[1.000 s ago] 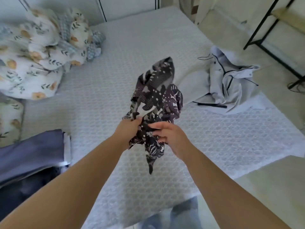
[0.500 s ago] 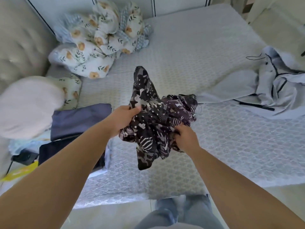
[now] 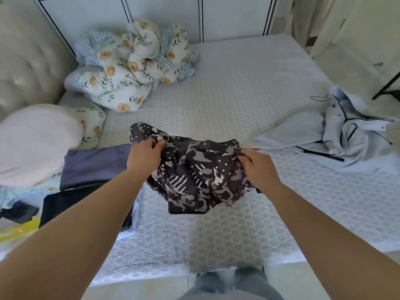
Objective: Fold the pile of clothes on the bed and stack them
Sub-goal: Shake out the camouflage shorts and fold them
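The black, grey and white patterned fabric garment (image 3: 199, 176) is held in the air above the near half of the white textured bed (image 3: 238, 100), spread between both hands. The left hand (image 3: 144, 156) grips its upper left edge with curled fingers; the right hand (image 3: 259, 167) pinches its upper right edge (the lower hem hangs free). Folded dark blue clothes (image 3: 91, 165) lie stacked at the left. A crumpled pale grey hooded jacket (image 3: 346, 135) lies at the right, well apart.
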